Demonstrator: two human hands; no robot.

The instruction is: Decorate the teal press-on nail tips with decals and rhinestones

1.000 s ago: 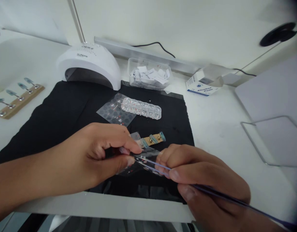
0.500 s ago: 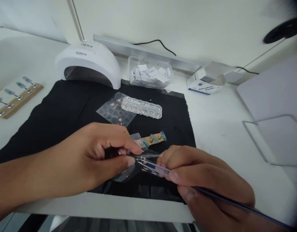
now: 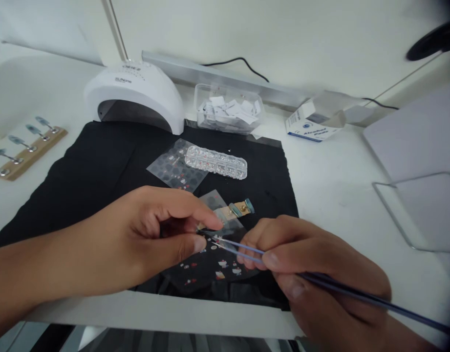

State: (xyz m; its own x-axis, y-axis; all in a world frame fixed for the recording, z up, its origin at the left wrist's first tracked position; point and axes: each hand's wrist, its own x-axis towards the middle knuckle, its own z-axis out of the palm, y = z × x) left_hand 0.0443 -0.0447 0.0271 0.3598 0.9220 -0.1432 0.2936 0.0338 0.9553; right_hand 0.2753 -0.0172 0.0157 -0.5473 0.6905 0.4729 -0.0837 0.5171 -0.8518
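My left hand (image 3: 162, 234) reaches in from the left, its thumb and forefinger bent around the upper left part of a clear sticker sheet (image 3: 225, 269) with small red and white designs. Its other fingers are mostly hidden. In my right hand (image 3: 312, 274) is a pair of slim tweezers (image 3: 243, 252), the purple-blue arms slightly apart. Their tips lie close to my left thumb, over the sheet; whether a sticker is between them is too small to tell. Partly under the sheet is a short wooden stand (image 3: 240, 209) with blue-green nail tips.
A clear rhinestone case (image 3: 216, 162) overlaps another sticker sheet (image 3: 173, 166) on the black cloth (image 3: 115, 161). Behind stand a white nail lamp (image 3: 137, 93), a plastic box of paper packets (image 3: 228, 108) and an alcohol pads box (image 3: 312, 124). A second nail-tip stand (image 3: 30, 154) is at left.
The sticker sheet was bent up near my fingers and now looks flatter, with more of its designs showing. The tweezers have shifted slightly right.
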